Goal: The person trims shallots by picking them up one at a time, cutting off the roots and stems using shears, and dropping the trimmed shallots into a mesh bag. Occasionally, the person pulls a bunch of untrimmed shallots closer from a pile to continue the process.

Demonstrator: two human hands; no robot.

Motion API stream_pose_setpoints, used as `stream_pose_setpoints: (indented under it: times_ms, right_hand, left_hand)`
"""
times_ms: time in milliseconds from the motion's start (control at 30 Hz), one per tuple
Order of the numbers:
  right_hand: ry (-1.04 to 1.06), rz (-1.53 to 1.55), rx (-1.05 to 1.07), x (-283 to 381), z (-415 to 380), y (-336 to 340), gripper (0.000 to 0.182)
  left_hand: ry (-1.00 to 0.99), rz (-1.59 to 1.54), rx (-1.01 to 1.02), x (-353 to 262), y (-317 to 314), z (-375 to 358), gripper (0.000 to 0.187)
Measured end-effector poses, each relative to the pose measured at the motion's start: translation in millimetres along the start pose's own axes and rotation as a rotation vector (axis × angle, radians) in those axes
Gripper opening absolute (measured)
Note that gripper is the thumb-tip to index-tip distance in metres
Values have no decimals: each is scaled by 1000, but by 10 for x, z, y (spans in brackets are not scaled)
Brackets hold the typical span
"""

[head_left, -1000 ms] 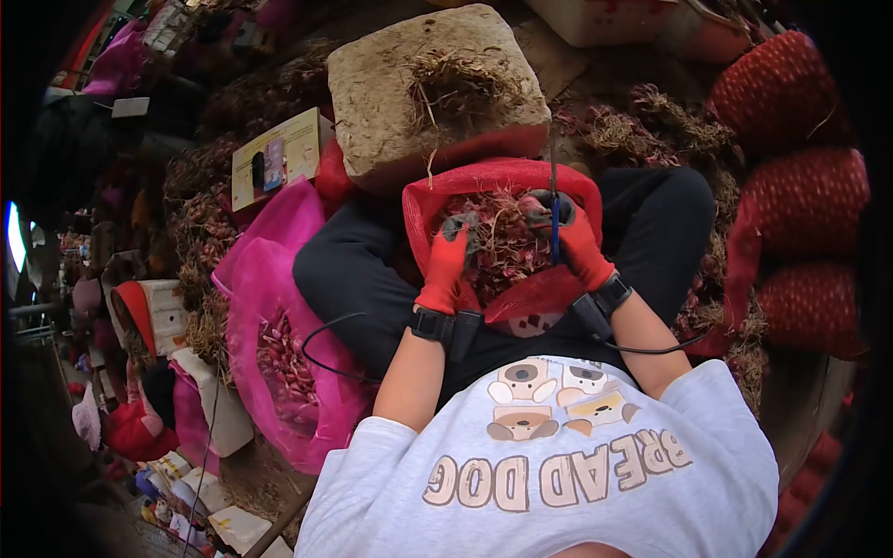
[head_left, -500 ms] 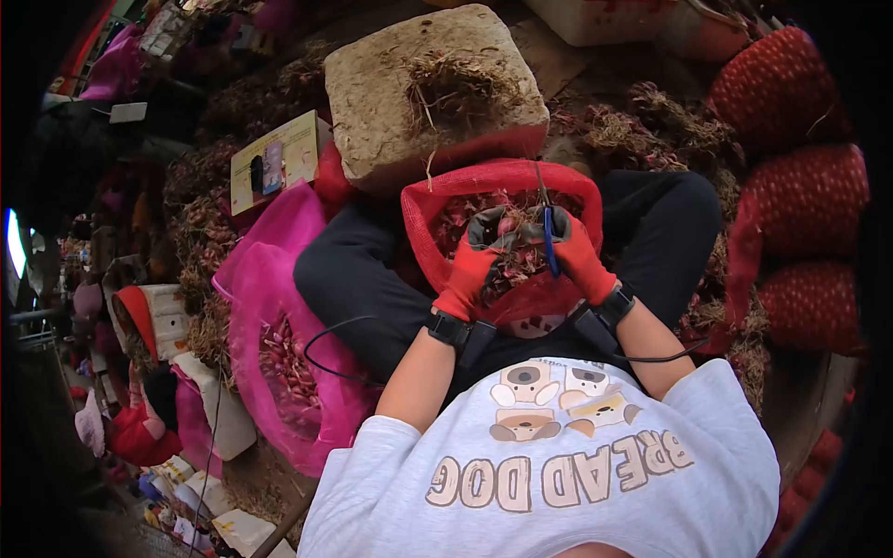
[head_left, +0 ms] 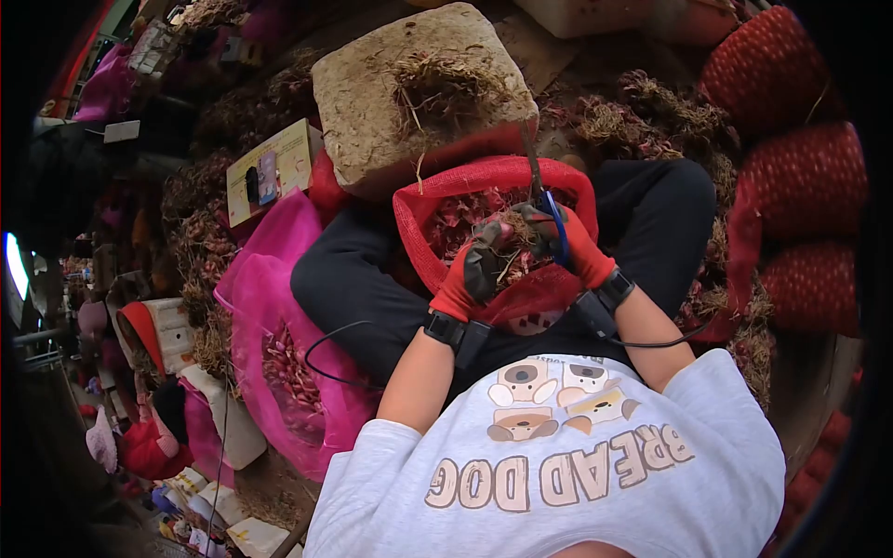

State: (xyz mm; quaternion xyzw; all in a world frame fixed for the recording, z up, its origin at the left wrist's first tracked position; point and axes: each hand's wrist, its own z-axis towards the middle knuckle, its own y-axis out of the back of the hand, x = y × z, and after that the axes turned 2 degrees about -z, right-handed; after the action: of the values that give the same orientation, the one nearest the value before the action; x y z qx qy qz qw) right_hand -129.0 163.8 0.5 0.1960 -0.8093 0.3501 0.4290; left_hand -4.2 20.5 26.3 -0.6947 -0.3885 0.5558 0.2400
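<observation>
I have the shallot bunch (head_left: 511, 234) above the open red mesh bag (head_left: 406, 223), left hand (head_left: 480, 264) closed around it, right hand (head_left: 579, 244) gripping a blue-handled cutter (head_left: 556, 216) just beside. Shallots lie inside that bag; leftward, a pink mesh bag (head_left: 249, 302) holds more.

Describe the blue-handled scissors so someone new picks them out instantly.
Find the open red mesh bag between the seated person's legs. Over its right side, the right hand, in a red and dark grey glove, holds the blue-handled scissors, pointing away toward the big pale block. The bright blue handle sets them apart from the red glove, red mesh and reddish shallots.
</observation>
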Motion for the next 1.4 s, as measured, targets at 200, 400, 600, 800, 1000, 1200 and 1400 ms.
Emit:
stream_pose_setpoints:
  times_ms: [200, 400, 600, 800, 1000, 1200, 1400]
  right_hand:
    - [237, -1090, -163, 322, -393, 41, 41]
    - [249, -1358, -110, 308, -733, 86, 52]
    - [318, -1249, -114, 310, -702, -82, 34]
    - [266, -1110, -78, 222, -608, -41, 38]
    - [-377, -108, 212, 429, -706, -76, 38]
    - [-329, -58, 206, 140, -594, 61, 37]
    - [91, -1130, -42, 261, -608, 126, 37]
  left_hand:
    - [-208, -620, 4, 75, 522, 147, 22]
    - [-129, -630, 13, -50, 379, 159, 22]
    - [-88, -541, -17, 45, 297, 161, 23]
    - [-151, 48, -136, 13, 108, 129, 23]
    - [-120, 186, -152, -33, 53, 133, 16]
    - [-29, 130, -147, 115, 342, 204, 20]
    - [-139, -399, -245, 82, 337, 133, 15]
